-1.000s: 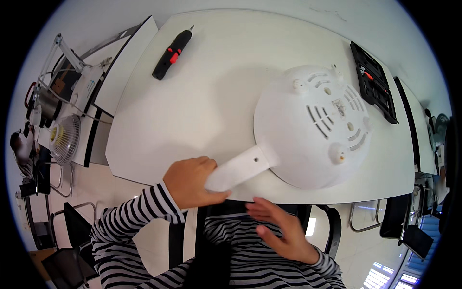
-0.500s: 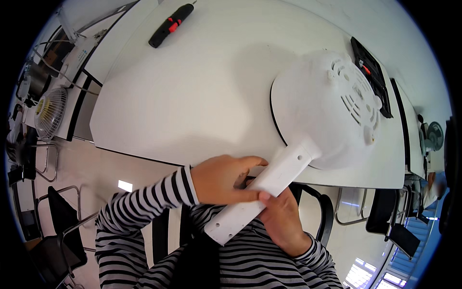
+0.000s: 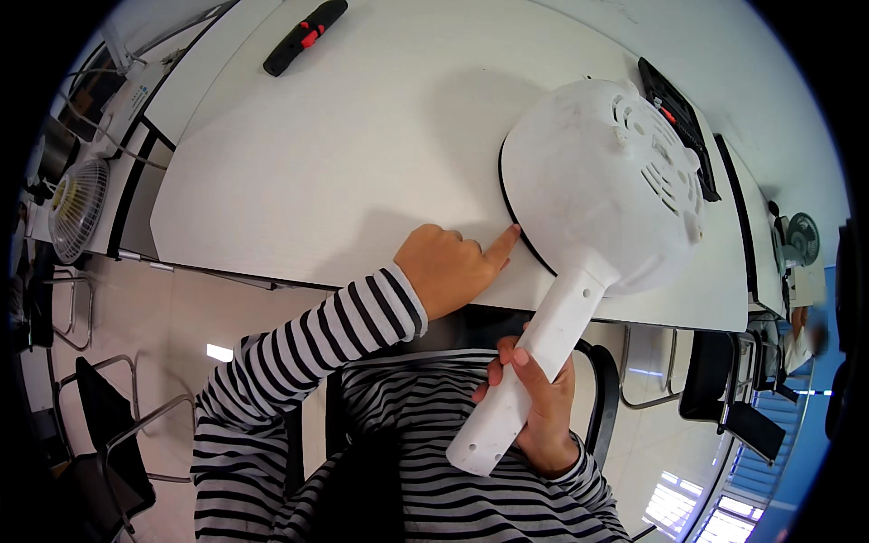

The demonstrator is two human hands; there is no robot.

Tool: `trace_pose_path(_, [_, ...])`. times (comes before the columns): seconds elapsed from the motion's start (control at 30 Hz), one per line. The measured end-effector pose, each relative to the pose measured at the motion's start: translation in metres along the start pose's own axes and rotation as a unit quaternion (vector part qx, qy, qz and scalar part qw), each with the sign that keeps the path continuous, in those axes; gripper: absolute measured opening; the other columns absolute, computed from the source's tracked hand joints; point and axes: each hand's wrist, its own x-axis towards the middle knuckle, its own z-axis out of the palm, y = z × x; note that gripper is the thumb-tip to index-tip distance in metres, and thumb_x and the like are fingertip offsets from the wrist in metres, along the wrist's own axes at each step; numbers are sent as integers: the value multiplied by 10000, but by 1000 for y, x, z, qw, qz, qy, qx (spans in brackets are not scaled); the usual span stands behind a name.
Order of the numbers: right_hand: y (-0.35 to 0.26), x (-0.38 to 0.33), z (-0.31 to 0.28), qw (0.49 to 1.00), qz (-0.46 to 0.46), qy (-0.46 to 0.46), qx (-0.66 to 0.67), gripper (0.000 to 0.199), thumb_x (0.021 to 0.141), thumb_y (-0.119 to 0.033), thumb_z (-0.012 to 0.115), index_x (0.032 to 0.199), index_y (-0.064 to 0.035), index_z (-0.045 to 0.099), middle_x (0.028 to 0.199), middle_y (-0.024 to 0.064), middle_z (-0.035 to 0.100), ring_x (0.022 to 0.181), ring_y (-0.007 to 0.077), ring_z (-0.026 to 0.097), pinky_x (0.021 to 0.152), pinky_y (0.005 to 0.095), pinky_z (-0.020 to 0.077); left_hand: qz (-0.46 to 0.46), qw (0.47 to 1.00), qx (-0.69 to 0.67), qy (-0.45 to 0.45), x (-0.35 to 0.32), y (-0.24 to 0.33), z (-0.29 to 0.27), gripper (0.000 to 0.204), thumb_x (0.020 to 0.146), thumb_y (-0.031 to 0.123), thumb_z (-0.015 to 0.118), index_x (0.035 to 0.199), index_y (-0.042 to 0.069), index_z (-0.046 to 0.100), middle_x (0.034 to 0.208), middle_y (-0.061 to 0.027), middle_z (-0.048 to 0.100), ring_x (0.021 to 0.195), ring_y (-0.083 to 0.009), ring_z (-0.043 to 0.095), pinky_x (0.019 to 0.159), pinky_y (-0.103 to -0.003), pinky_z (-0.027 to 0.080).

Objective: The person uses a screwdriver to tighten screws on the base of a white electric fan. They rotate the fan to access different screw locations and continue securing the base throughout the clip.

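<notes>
right hand (image 3: 534, 407) clamped on white fan's stem (image 3: 529, 371), head on bench (image 3: 344, 154); left hand (image 3: 450, 269) ungripped, forefinger on black rim; inspecting, next likely prying there.

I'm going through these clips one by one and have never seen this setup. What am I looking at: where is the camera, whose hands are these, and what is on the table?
The picture comes from a wide fisheye camera on a person's head, looking down, so straight edges bend. The striped sleeves are the wearer's own arms. The right hand grips the stem of a white fan housing, whose round vented shell lies on the white table. The left hand points its index finger at the shell's dark rim. A black and red screwdriver lies at the far side, and a black tool tray sits behind the shell. A small desk fan stands off to the left.
</notes>
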Motion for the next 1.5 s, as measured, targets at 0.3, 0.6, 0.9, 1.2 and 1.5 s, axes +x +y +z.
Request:
trace_pose_path(0.3, [-6, -4, -18, 999, -23, -23, -25, 338, 785, -34, 582, 1068, -39, 397, 749, 95, 496, 611, 178, 550, 483, 340, 529, 22, 998, 42, -34, -2, 0, -6, 529, 737, 144, 537, 1258, 107, 456, 458, -2, 501, 393, -153, 503, 382, -274, 345])
trace_pose_path(0.6, [-3, -4, -40, 998, -43, -56, -8, 392, 775, 13, 591, 1097, -55, 379, 758, 107, 498, 613, 196, 554, 513, 375, 531, 27, 999, 39, -23, 2, 1, -6, 542, 757, 156, 525, 1287, 119, 419, 468, -19, 517, 407, -179, 523, 399, -293, 388])
trace_pose_path(0.9, [13, 8, -19, 996, -69, -53, 10, 431, 776, 60, 581, 1080, -37, 293, 848, 108, 515, 674, 182, 578, 557, 353, 544, 17, 1000, -18, -17, 9, -10, -13, 392, 833, 216, 523, 1221, 175, 491, 433, -33, 478, 372, -188, 495, 381, -309, 399])
trace_pose_path(1.2, [8, 12, -11, 985, 68, -112, 108, 345, 922, -164, 452, 1197, -38, 287, 976, 67, 517, 875, 126, 548, 756, 269, 474, -96, 966, -215, -106, 15, 29, -73, 567, 810, 448, 537, 1132, -18, 512, 412, -69, 455, 359, -224, 489, 383, -299, 379])
trace_pose_path(1.5, [-25, 35, -40, 869, 353, -337, -75, 479, 951, -270, 359, 1329, 2, 246, 1266, 113, 418, 1141, 191, 440, 946, 295, 358, -114, 981, -49, -149, 26, 51, -72, 787, 754, 537, 555, 1225, -71, 385, 381, -43, 448, 309, -193, 462, 322, -294, 356])
